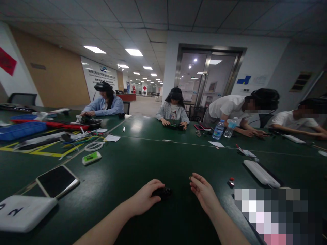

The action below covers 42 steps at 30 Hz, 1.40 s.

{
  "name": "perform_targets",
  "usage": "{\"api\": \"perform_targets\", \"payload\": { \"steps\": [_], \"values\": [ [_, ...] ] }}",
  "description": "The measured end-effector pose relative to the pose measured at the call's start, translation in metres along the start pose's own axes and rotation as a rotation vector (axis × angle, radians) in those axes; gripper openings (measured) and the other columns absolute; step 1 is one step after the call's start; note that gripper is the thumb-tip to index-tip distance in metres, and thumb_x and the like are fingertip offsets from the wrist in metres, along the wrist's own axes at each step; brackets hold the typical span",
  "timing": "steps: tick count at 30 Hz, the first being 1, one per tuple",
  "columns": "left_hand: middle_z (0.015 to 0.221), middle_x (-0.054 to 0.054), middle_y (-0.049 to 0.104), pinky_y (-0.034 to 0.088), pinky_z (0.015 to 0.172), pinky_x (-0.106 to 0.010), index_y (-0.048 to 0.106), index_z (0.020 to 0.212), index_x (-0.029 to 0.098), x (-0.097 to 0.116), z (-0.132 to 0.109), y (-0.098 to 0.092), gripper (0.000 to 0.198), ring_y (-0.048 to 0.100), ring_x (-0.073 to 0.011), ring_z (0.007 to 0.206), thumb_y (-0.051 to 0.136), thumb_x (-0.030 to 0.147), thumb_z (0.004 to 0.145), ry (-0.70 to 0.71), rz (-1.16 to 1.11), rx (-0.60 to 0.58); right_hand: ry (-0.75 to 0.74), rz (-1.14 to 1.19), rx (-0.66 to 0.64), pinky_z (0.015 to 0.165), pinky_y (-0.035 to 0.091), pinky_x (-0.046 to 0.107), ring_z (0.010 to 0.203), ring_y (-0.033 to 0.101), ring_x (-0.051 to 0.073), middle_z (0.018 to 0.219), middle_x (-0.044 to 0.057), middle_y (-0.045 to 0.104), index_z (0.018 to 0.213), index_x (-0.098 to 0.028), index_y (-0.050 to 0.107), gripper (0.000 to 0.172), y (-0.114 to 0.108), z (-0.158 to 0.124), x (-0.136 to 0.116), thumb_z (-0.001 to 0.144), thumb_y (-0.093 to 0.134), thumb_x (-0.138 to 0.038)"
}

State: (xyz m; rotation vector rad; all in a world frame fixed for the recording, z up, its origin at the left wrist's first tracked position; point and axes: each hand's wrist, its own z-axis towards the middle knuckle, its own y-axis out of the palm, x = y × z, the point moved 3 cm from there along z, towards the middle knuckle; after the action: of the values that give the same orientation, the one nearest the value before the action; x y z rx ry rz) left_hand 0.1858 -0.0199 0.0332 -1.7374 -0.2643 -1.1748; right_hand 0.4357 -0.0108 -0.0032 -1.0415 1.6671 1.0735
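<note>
My left hand [149,195] is closed round one end of a small, dark black object [166,192] on the green table. Its far end shows glossy spots beyond my fingertips; its kind is not clear. Off to the right, my right hand [203,191] is raised a little with the palm turned inward. Its thumb and forefinger come together at the tip on something tiny that I cannot make out. A small red and silver piece [231,182] lies to the right of that hand.
On the left are a white-framed tablet [58,181], a white case [24,213], a green and white box [91,158], loose cables [76,141] and a blue tray [24,130]. A white device [262,173] lies right. Water bottles [219,130] and several people are across the table [133,160].
</note>
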Motion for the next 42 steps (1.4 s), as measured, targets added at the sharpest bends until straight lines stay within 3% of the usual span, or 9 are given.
{"api": "perform_targets", "payload": {
  "steps": [7,12,17,21,26,29,35,42],
  "values": [
    [0.122,-0.005,0.050,0.038,0.098,-0.031,0.054,0.120,0.022,-0.005,0.002,0.003,0.042,0.050,-0.0165,0.108,0.051,0.019,0.078,0.106,0.040,0.046,0.067,0.196,0.057,0.065,0.056,0.028,0.065,0.063,0.014,0.073,-0.001,0.064,0.094,-0.024,0.059,0.026,0.005,-0.003,-0.003,0.071,0.070,-0.028],
    [0.121,-0.006,0.051,0.040,0.095,-0.030,0.054,0.120,0.021,-0.003,0.001,0.002,0.042,0.052,-0.0161,0.106,0.050,0.019,0.078,0.098,0.044,0.041,0.077,0.220,0.026,0.077,0.055,0.027,0.076,0.065,0.015,0.080,0.001,0.067,0.092,-0.021,0.061,0.024,0.004,0.000,0.002,0.070,0.069,-0.016],
    [0.120,-0.005,0.051,0.040,0.095,-0.030,0.054,0.120,0.023,-0.003,0.000,0.001,0.042,0.051,-0.0164,0.106,0.051,0.021,0.078,0.107,0.040,0.044,0.074,0.192,0.017,0.084,0.054,0.029,0.089,0.065,0.017,0.091,0.004,0.066,0.097,-0.019,0.061,0.022,-0.002,0.005,0.006,0.075,0.064,-0.017],
    [0.121,-0.004,0.051,0.040,0.096,-0.030,0.054,0.120,0.023,-0.007,0.001,0.002,0.042,0.051,-0.0162,0.107,0.051,0.021,0.078,0.113,0.035,0.044,0.027,0.109,-0.006,0.082,0.055,0.032,0.094,0.064,0.020,0.095,0.004,0.066,0.101,-0.021,0.060,0.028,-0.003,0.005,0.005,0.073,0.066,-0.023],
    [0.122,-0.004,0.050,0.041,0.094,-0.031,0.053,0.120,0.023,-0.010,0.001,0.003,0.042,0.052,-0.0161,0.105,0.051,0.022,0.079,0.099,0.036,0.042,-0.114,-0.212,0.065,0.081,0.053,0.037,0.095,0.062,0.023,0.099,0.004,0.066,0.105,-0.021,0.060,0.043,0.001,-0.002,-0.002,0.067,0.072,-0.036],
    [0.122,-0.003,0.050,0.041,0.094,-0.031,0.053,0.121,0.024,-0.009,0.001,0.003,0.042,0.052,-0.0161,0.105,0.052,0.023,0.079,0.106,0.034,0.037,-0.216,-0.352,-0.022,0.087,0.049,0.037,0.099,0.060,0.022,0.103,0.004,0.067,0.104,-0.020,0.062,0.039,0.017,-0.010,-0.005,0.069,0.069,-0.036],
    [0.118,-0.004,0.053,0.040,0.096,-0.032,0.054,0.119,0.023,-0.007,0.001,0.003,0.043,0.052,-0.0162,0.105,0.054,0.018,0.075,0.131,0.037,0.072,-0.319,-0.488,-0.257,0.086,0.049,0.036,0.097,0.061,0.021,0.100,0.004,0.068,0.101,-0.020,0.065,0.032,0.052,-0.024,0.003,0.071,0.066,-0.031],
    [0.119,-0.005,0.055,0.039,0.097,-0.034,0.050,0.118,0.023,-0.009,0.001,0.004,0.046,0.051,-0.0178,0.108,0.058,0.019,0.073,0.081,-0.012,0.103,-0.395,-0.744,-0.403,0.079,0.049,0.032,0.088,0.060,0.018,0.096,0.000,0.064,0.098,-0.026,0.066,0.022,0.066,-0.043,-0.001,0.076,0.060,-0.025]
  ]
}}
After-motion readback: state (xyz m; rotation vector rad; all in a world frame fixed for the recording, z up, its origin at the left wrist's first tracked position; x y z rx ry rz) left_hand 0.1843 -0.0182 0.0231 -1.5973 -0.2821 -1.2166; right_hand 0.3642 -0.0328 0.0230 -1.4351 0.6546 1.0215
